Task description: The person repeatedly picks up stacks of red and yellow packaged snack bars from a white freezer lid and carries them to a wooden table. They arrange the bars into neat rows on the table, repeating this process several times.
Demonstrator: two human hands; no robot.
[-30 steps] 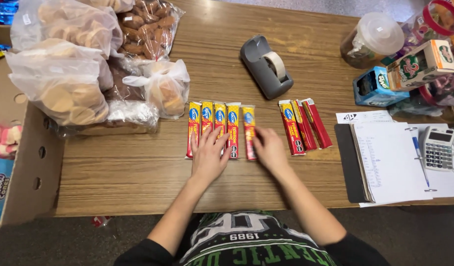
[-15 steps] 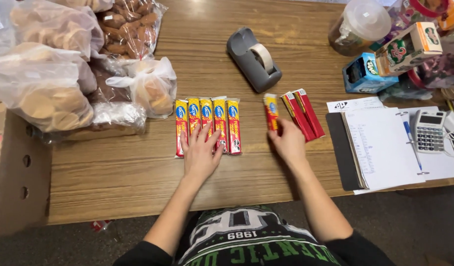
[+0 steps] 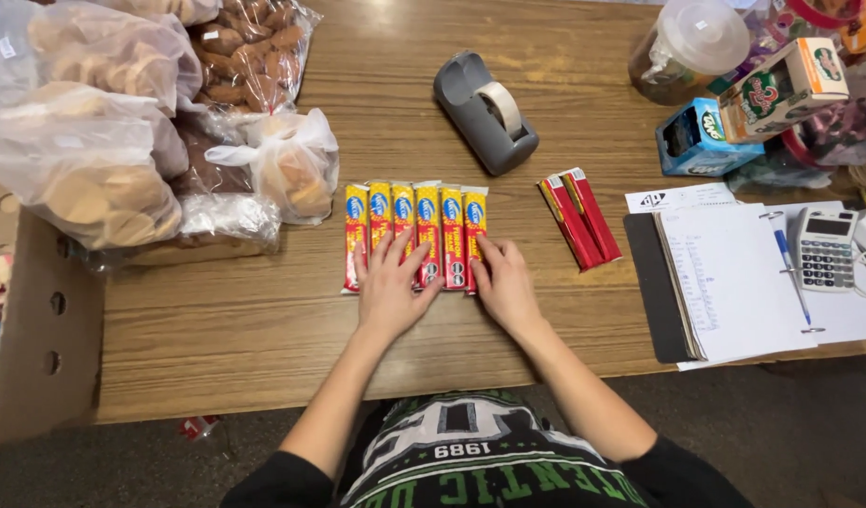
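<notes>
A person's two bare hands rest flat on a row of six yellow-and-red packets (image 3: pixel 416 233) lying side by side, touching, on a wooden desk (image 3: pixel 264 320). The left hand (image 3: pixel 388 282) lies palm down, fingers spread, over the lower ends of the left and middle packets. The right hand (image 3: pixel 504 280) lies palm down against the right end of the row, its fingers straight and close together, touching the outermost packet. Neither grip is closed on anything; both only press down on the wrappers.

To the right of the row, well apart from it, lie two red packets (image 3: pixel 580 218) at a slant, touching each other. Behind the row stands a grey tape dispenser (image 3: pixel 484 112). To the left are clear bags of biscuits (image 3: pixel 94 141), piled against a cardboard box (image 3: pixel 38 339) at the desk's left edge. At the right lie an open notebook (image 3: pixel 724 282) with a blue pen (image 3: pixel 788 273) on it and a calculator (image 3: pixel 826 248), with a plastic jar (image 3: pixel 689 58) and small cartons (image 3: pixel 753 113) behind them.
</notes>
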